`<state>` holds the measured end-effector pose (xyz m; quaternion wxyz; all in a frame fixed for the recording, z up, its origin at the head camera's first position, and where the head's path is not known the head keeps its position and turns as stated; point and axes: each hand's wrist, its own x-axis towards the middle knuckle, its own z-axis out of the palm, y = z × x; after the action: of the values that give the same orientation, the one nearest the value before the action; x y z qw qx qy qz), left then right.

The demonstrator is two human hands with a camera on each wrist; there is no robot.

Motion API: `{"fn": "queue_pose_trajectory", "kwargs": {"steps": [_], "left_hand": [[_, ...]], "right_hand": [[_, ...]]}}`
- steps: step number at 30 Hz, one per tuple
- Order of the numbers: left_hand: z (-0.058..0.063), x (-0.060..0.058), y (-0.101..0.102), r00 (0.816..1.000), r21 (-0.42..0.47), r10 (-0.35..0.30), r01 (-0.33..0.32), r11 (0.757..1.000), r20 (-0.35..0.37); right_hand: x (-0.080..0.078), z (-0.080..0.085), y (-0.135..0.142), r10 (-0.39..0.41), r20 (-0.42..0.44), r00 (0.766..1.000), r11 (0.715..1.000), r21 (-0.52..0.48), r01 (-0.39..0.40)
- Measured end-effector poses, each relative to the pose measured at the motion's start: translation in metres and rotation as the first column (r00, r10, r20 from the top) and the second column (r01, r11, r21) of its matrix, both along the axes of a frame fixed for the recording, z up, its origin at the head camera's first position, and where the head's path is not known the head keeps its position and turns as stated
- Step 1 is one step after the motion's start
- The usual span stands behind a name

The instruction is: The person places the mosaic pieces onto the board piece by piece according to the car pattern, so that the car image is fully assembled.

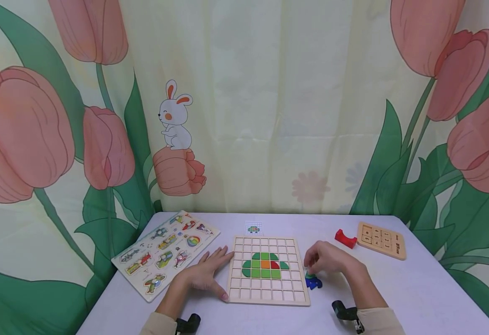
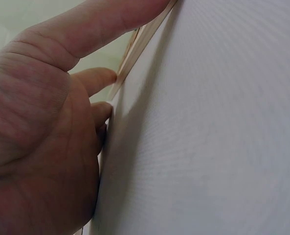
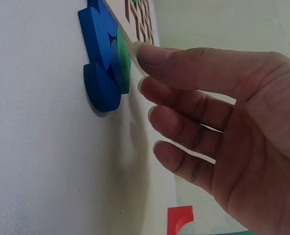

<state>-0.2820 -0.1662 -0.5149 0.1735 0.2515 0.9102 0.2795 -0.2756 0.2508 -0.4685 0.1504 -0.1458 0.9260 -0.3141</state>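
A wooden grid board (image 1: 269,304) lies on the white table, with green tiles (image 1: 265,273), an orange tile (image 1: 265,264) and a red tile (image 1: 275,264) set in its cells. Against the board's left edge rests my left hand (image 1: 206,275), thumb and fingers spread. My right hand (image 1: 330,258) hovers over a small pile of blue pieces (image 1: 313,283) beside the board's right edge. A green piece (image 3: 125,66) leans on that pile, just by my right thumb. No piece shows between my loosely bent right fingers in the right wrist view.
A small picture card (image 1: 254,229) lies behind the board. To the left is a picture puzzle board (image 1: 166,251). Red pieces (image 1: 345,239) and a wooden number board (image 1: 382,240) lie at the back right. A tulip-print curtain (image 1: 269,116) hangs behind the table.
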Motion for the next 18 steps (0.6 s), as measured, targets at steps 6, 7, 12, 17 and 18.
{"fn": "queue_pose_trajectory", "kwargs": {"steps": [6,7,12,17,18], "left_hand": [[-0.0006,-0.0003,0.0002,1.0,-0.002,0.0,0.0,1.0,-0.001],[-0.0006,-0.0002,0.0002,1.0,-0.002,-0.001,0.001,1.0,-0.002],[-0.0006,-0.0003,0.0,1.0,-0.005,-0.004,0.004,1.0,-0.007],[-0.0001,0.0004,0.0001,1.0,-0.01,-0.002,0.002,1.0,-0.008],[0.0002,0.0004,0.0001,1.0,-0.009,-0.001,0.0,1.0,-0.007]], "right_hand": [[0.0005,-0.0027,-0.0002,0.011,0.023,1.0,1.0,0.016,-0.012],[0.0008,-0.0028,-0.0005,0.01,0.024,1.0,1.0,0.021,-0.01],[0.002,-0.0025,-0.0024,0.009,0.019,1.0,1.0,0.027,-0.009],[0.0029,-0.0012,-0.0046,-0.002,0.018,1.0,0.999,0.032,0.002],[0.0027,-0.0013,-0.005,-0.006,0.018,1.0,0.999,0.034,0.005]]}}
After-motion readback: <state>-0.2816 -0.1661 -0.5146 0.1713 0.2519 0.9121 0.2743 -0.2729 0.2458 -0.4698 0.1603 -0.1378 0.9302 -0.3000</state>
